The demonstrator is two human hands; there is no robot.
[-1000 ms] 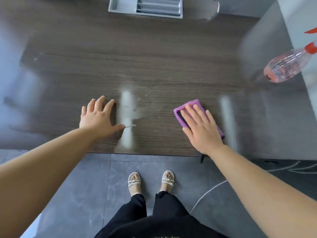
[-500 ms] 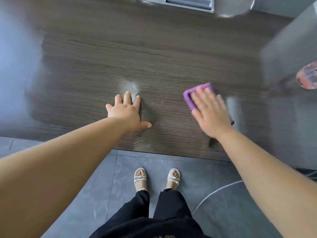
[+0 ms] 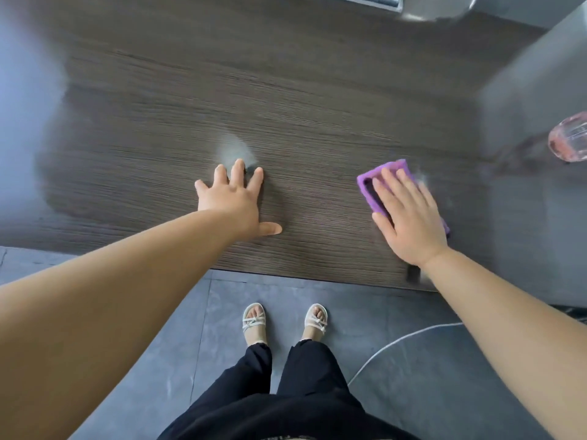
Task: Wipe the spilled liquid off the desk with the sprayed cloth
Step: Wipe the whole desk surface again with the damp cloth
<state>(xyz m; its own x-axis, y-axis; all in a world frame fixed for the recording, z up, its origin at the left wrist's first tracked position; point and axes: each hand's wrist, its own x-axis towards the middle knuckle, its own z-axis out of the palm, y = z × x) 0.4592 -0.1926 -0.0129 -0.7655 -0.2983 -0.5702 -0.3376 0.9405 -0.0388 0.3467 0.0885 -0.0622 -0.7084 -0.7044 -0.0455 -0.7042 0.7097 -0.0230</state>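
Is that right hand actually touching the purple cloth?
Touching. The head view shows the right hand lying flat on the purple cloth, straight fingers covering most of it, with no gap.

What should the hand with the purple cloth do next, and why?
Probably slide the purple cloth leftward across the desk. The right hand presses flat on it, well right of a pale wet-looking patch just beyond the fingertips of the left hand. That patch looks unwiped, though it may be glare.
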